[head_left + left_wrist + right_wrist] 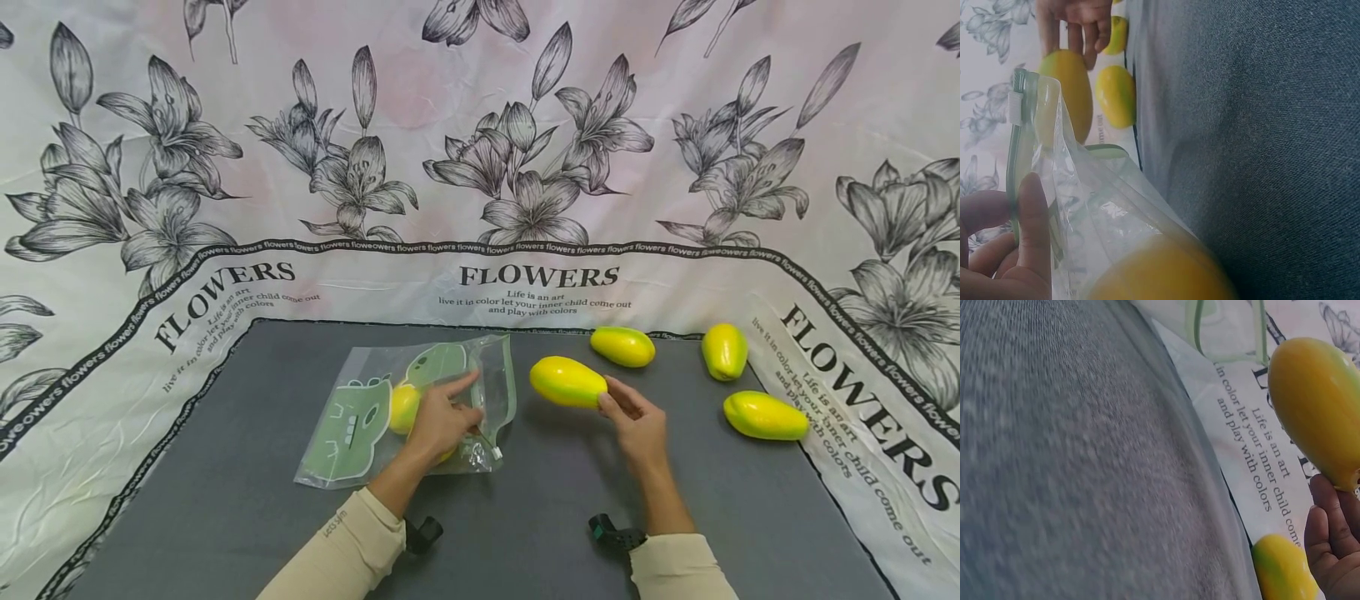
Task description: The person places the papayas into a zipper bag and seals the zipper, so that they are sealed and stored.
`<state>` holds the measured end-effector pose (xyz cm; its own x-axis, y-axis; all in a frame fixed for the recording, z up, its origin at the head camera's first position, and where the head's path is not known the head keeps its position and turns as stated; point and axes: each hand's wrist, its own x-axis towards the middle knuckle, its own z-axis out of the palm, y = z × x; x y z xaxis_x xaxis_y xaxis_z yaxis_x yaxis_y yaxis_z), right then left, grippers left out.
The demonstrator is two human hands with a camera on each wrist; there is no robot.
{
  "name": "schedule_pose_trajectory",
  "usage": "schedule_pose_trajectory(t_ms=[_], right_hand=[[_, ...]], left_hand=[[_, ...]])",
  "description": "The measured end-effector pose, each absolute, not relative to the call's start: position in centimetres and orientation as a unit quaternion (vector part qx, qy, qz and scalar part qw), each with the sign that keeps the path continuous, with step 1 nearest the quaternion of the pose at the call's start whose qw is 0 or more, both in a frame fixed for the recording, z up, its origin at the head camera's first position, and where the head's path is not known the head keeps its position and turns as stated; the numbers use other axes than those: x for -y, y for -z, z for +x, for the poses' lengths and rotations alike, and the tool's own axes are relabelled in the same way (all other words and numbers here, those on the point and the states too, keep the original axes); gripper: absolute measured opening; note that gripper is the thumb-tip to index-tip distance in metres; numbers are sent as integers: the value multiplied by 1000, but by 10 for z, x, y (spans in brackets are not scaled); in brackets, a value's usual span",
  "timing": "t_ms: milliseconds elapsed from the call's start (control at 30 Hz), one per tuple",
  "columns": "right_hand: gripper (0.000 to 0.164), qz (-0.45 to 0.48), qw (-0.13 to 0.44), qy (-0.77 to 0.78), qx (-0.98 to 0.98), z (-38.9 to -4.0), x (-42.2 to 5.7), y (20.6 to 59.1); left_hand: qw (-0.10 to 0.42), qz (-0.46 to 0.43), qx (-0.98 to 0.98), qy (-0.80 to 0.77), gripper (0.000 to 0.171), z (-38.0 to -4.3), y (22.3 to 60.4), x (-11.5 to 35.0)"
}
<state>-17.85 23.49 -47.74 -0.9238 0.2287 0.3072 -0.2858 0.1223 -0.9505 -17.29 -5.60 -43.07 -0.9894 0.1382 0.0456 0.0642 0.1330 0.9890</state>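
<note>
A clear slider zip bag [360, 367] with a green cartoon print lies left of centre, its mouth facing right. My left hand [441, 421] reaches over it and pinches the green-edged mouth between thumb and fingers, as the left wrist view shows; the forefinger points out in the head view. Inside the bag is a yellow fruit [403, 408], partly hidden by this hand. My right hand [637, 423] holds a glossy yellow, mango-like fruit [566, 382] by one end with its fingertips. The fruit's other end points at the bag's mouth, a short gap away.
Three more yellow fruits lie at the right: one [622, 347] at the back edge of the grey table [555, 517], one [725, 352] farther right, and one [767, 415] beside the right edge. A flower-printed cloth [405, 283] stands behind and along the sides.
</note>
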Motion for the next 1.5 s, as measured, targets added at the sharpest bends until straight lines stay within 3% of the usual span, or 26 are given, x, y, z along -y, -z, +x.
schedule_pose_trajectory(t_ms=[267, 800, 1100, 1500], right_hand=[[43, 15, 162, -658, 735, -179, -224, 478], [35, 105, 135, -657, 734, -187, -191, 481], [33, 120, 132, -651, 737, -186, -177, 482], [34, 163, 97, -668, 720, -176, -153, 455]], left_hand=[[28, 71, -749, -658, 66, -172, 432, 56], [38, 61, -747, -661, 65, -170, 429, 55], [38, 74, -750, -656, 62, -153, 399, 54], [28, 74, -758, -647, 64, -170, 430, 54]])
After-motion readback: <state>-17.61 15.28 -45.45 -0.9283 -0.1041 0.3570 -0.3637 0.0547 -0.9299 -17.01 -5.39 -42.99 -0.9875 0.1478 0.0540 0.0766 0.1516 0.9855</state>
